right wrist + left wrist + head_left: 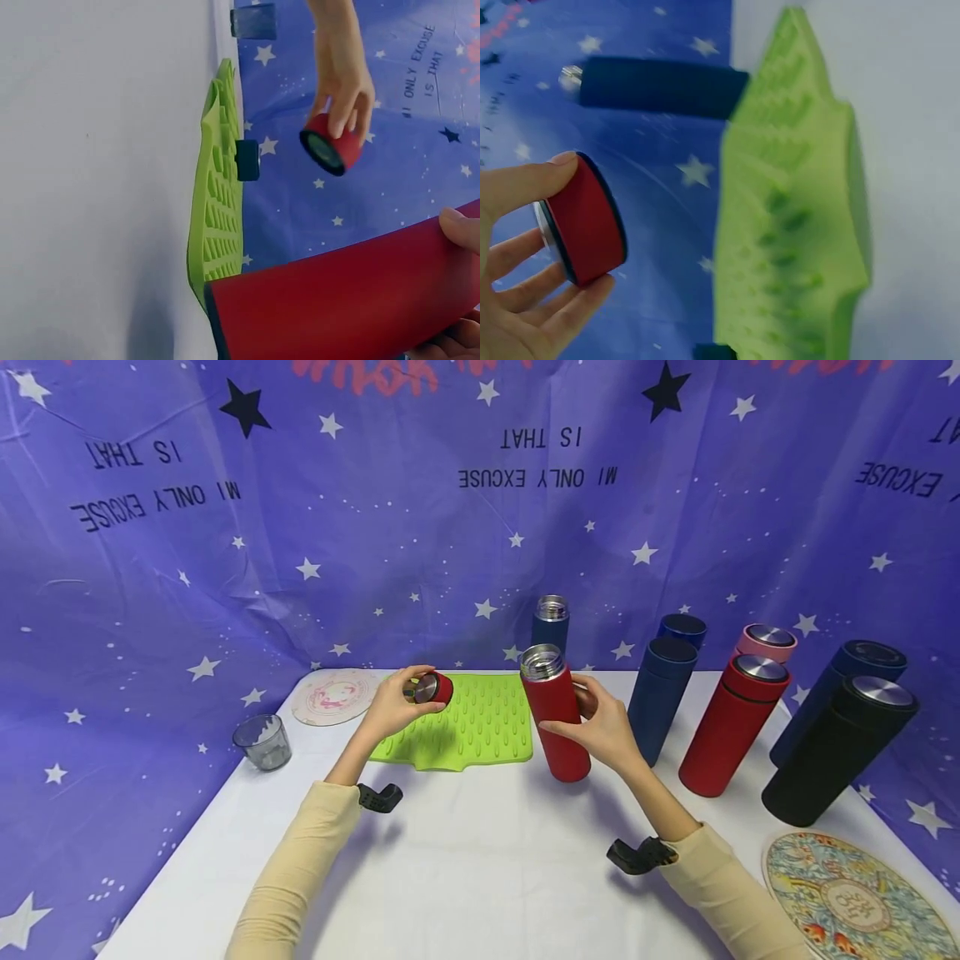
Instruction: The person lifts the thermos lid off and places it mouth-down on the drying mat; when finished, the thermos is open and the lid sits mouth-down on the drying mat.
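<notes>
My left hand point(392, 703) pinches a red lid point(589, 221) between thumb and fingers, above the left part of a bumpy green mat point(487, 718). The lid has a silver top and a dark rim; its hollow underside shows in the right wrist view. My right hand point(606, 727) grips a red thermos bottle point(553, 718) round its body, at the mat's right edge. This bottle has no lid on, and its steel mouth points up. Behind it stands a blue bottle point(550, 632), also uncapped, partly hidden. A small dark blue lid point(247, 160) sits on the mat.
Capped bottles stand at the right: blue point(660, 702), red point(733, 727), pink point(767, 639) and black point(836, 752) among them. A grey glass cup point(264, 743) and a round pink-white mat point(333, 697) lie left. A patterned round mat point(855, 893) is at front right.
</notes>
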### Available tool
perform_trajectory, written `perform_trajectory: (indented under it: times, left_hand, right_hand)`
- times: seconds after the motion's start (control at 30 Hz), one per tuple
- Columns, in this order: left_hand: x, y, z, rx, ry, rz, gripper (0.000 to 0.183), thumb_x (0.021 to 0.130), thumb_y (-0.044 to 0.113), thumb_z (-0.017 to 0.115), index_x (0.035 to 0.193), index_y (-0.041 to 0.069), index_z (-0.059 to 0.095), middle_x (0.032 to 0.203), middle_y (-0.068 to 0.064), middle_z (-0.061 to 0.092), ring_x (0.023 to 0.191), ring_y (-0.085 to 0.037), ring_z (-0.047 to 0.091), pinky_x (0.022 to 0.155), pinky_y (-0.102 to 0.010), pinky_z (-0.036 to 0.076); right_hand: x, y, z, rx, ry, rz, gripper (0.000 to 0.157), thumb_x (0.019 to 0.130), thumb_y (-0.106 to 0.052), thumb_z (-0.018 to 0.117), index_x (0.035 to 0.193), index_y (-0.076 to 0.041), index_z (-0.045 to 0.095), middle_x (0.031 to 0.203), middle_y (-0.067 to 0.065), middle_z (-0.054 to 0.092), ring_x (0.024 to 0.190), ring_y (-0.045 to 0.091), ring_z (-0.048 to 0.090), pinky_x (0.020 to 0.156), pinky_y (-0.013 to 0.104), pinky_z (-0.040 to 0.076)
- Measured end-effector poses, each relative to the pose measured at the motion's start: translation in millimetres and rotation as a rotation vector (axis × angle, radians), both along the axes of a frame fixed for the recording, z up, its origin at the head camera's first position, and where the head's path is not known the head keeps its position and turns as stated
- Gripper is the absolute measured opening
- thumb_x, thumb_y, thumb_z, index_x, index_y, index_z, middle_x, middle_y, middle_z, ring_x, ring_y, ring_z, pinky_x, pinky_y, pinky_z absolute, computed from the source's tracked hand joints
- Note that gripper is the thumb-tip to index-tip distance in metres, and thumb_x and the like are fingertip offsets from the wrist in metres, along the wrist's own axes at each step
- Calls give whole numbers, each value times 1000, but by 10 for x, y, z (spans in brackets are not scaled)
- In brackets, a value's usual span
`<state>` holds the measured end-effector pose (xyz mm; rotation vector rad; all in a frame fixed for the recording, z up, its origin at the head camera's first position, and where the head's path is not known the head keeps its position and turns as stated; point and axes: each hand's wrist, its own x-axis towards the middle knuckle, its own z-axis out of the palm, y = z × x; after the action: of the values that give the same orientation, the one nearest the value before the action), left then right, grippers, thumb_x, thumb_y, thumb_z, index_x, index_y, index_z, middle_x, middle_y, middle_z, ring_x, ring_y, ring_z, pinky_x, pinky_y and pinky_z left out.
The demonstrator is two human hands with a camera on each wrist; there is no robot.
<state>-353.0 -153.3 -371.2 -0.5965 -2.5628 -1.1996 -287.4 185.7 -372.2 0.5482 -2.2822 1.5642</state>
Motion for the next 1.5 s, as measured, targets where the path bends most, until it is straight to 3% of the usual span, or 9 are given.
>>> perform_trajectory:
  times: [0.2, 0.47, 0.7, 0.93, 1.13, 1.3, 1.5]
  left_hand:
    - [-329, 35, -154, -14, 3, 82, 64, 76, 21, 84, 130, 4, 54, 123, -18, 59, 100, -33, 62, 85, -46, 52]
    - [-647, 79, -318, -109, 14, 166, 61, 78, 21, 83, 128, 0, 56, 123, -21, 58, 115, -37, 53, 95, -50, 45]
    - [-781, 87, -457, -143, -39, 243, 64, 78, 23, 82, 129, -3, 53, 125, -25, 55, 117, -40, 52, 97, -52, 44]
    - [-888, 162, -495, -148, -66, 259, 64, 78, 23, 82, 127, -6, 53, 123, -26, 56, 116, -40, 52, 97, -50, 44]
    - [-922, 241, -519, -198, -104, 280, 65, 79, 21, 81, 130, -8, 51, 123, -28, 55, 116, -41, 52, 98, -49, 44]
    - [-925, 260, -543, -224, -146, 310, 67, 81, 20, 79, 133, -8, 48, 125, -30, 52, 116, -42, 52, 97, -49, 45]
    - [-938, 255, -576, -211, -155, 302, 67, 82, 19, 78, 136, -7, 46, 129, -29, 51, 118, -42, 51, 97, -49, 45]
  right_hand:
    - [-78, -15, 19, -75, -42, -19, 77, 72, -17, 87, 136, -8, 47, 127, 15, 61, 114, 30, 60, 95, 45, 49]
    - [-133, -79, -14, -109, -46, -40, 80, 71, -19, 88, 138, -8, 45, 128, 13, 60, 114, 28, 60, 96, 41, 49]
    - [-177, -151, -106, -134, -9, -47, 79, 71, -23, 88, 135, -9, 45, 126, 11, 62, 111, 27, 62, 95, 41, 49]
    - [-263, -183, -96, -164, -24, -65, 79, 72, -16, 87, 137, -7, 44, 125, 12, 62, 111, 27, 62, 96, 39, 49]
    - [-368, -203, -71, -225, -20, -108, 77, 74, -5, 84, 137, 1, 40, 123, 20, 62, 110, 34, 62, 97, 43, 48]
    - [-465, -216, -87, -274, 9, -167, 78, 73, -11, 85, 136, -3, 39, 122, 16, 63, 106, 29, 63, 95, 37, 50]
    - [-570, -186, -142, -287, 55, -240, 77, 73, -14, 85, 134, -5, 40, 122, 15, 63, 104, 29, 64, 93, 41, 51]
